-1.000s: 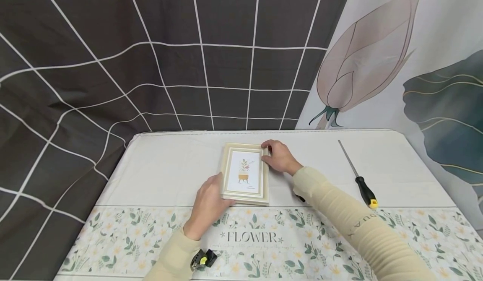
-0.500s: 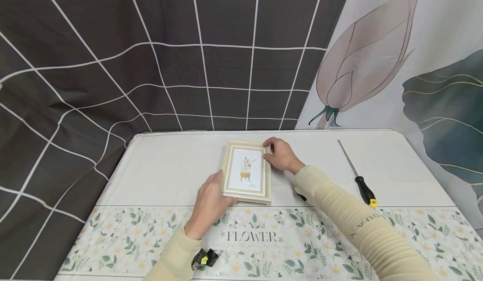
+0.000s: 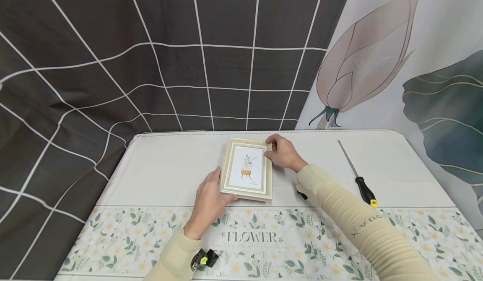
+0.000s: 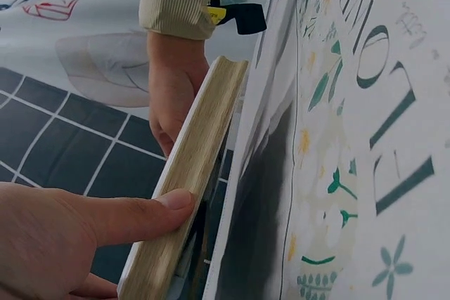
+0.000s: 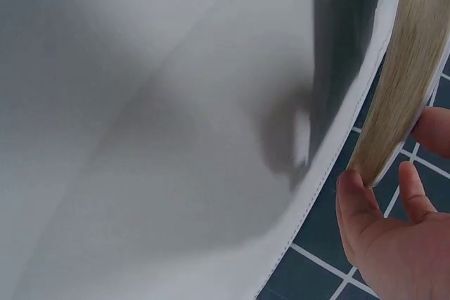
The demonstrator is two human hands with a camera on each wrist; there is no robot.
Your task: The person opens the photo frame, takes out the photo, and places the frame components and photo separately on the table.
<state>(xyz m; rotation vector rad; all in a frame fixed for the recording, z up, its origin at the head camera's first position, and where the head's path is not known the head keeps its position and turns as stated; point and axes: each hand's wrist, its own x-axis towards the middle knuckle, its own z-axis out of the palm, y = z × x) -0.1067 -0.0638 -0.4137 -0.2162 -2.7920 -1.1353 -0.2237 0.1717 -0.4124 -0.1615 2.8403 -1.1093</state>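
A cream picture frame [image 3: 268, 176] with a potted-plant print [image 3: 245, 167] faces up in the head view. My left hand [image 3: 209, 201] grips its lower left corner, the thumb along the bottom edge. At the upper right corner my right hand [image 3: 284, 153] holds the side between thumb and fingers. In the left wrist view, the wood-grain frame edge [image 4: 193, 159] stands away from the tablecloth, with a dark shadow below. The right wrist view shows my right hand's fingertips [image 5: 355, 191] at the end of that edge.
A screwdriver [image 3: 364, 188] with a black and yellow handle lies to the right on the white tablecloth [image 3: 162, 167]. A flowered band [image 3: 132, 247] crosses the cloth's near part. Behind the table hang a dark gridded curtain [image 3: 226, 67] and a flower-print one [image 3: 370, 58].
The picture frame has shifted slightly toward the table's far edge and a little right, and both hands have moved with it. The screwdriver stays where it was.
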